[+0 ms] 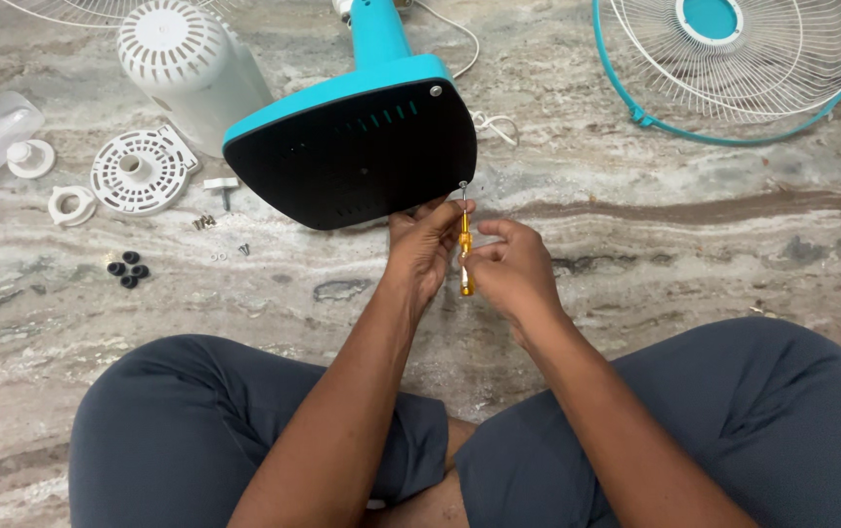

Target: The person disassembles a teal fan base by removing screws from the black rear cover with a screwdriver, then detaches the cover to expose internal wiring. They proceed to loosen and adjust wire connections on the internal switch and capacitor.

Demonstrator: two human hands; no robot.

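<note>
Screwdriver upright, tip at fan base corner.

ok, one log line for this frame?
left hand: steadies screwdriver | right hand: grips handle | tip: at fan base corner

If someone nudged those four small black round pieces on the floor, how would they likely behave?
The black round pieces look tiny and loose, so probably light and easily scattered. On the smooth stone floor they would likely slide, or roll if tipped on edge.
</note>
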